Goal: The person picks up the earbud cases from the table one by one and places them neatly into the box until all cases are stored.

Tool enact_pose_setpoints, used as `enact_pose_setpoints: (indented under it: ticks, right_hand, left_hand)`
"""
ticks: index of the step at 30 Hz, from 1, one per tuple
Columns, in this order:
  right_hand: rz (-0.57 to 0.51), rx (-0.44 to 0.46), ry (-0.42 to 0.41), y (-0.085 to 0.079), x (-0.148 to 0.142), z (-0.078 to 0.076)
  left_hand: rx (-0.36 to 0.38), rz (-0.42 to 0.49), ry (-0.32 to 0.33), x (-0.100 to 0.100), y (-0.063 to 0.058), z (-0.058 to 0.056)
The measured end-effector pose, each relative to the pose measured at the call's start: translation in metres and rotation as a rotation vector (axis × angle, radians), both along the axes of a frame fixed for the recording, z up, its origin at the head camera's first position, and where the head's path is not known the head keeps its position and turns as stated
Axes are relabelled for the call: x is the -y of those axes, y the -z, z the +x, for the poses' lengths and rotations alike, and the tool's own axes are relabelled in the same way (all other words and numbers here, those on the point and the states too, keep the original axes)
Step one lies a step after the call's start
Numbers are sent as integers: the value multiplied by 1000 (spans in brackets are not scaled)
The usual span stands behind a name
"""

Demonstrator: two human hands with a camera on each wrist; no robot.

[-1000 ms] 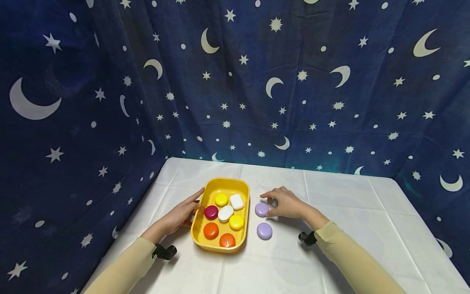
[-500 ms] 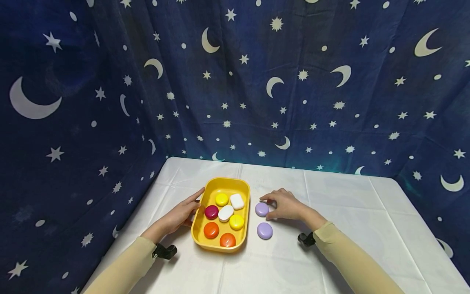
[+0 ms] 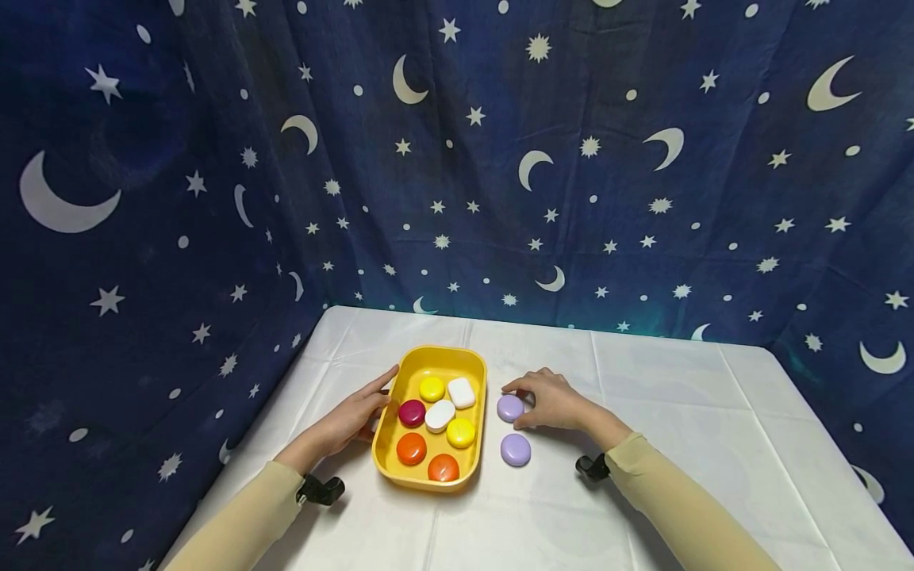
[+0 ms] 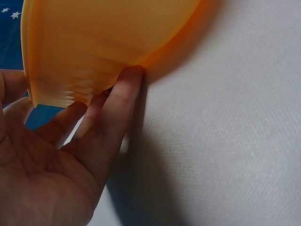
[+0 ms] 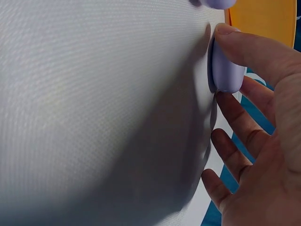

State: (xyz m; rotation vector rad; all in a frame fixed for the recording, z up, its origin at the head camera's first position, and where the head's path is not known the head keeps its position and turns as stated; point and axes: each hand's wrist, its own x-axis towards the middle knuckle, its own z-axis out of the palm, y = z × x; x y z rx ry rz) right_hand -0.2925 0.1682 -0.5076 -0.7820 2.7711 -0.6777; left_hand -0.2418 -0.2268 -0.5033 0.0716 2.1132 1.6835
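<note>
On the white table stands a yellow tray (image 3: 378, 454) holding several glossy rounded pieces in yellow, white, orange and dark red. My left hand (image 3: 344, 420) lies along its outer left wall, its fairly straight fingers touching the wall; in the left wrist view one fingertip (image 4: 129, 77) meets the wall low down, near the table. To the right of the tray my right hand (image 3: 557, 400) pinches a purple disc (image 3: 510, 408) on the table, thumb (image 5: 254, 49) on the near side and index finger on the far side. Another purple disc (image 3: 516, 450) lies just nearer, untouched.
A white cloth (image 3: 685, 444) covers the table. Behind it and at both sides hangs a dark blue curtain (image 3: 485, 190) with moons and stars. Black wrist mounts (image 3: 321, 490) sit at both sleeve ends, close above the cloth.
My right hand has shifted slightly left and closer around the far purple disc, its thumb now further along the near side. The left hand and the tray look unmoved.
</note>
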Motion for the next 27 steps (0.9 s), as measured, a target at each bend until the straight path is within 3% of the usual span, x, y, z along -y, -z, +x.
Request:
enact_pose_setpoints:
  ticks: [27]
  right_hand:
    - [-29,13,11,-1,0,3]
  left_hand:
    - [0,-5,-4,0,0,0]
